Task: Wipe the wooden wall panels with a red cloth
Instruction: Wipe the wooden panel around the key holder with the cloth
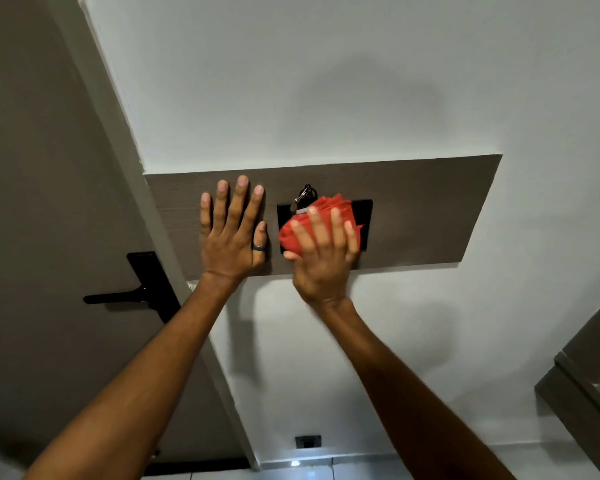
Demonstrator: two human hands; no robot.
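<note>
Left arm: bare, reaching up from the lower left to the panel.
Right arm: bare, reaching up from the lower right.
Left hand (234,233): grip open, palm flat on the panel's left part, fingers spread; a dark ring (259,248) on the thumb.
Right hand (321,252): grip closed on the cloth, fingers pressing it to the plate.
Cloth (312,221): red, bunched, over the plate's middle and left, near the panel's lower edge.
Plate (362,214): black, rectangular, set in the panel's centre; keys (305,195) hang at its top left.
Panel (430,209): brown wood-grain strip on the white wall (326,81).
Door (32,168): grey-brown, left of the panel, with a black handle (132,296).
Socket (308,441): low on the wall.
</note>
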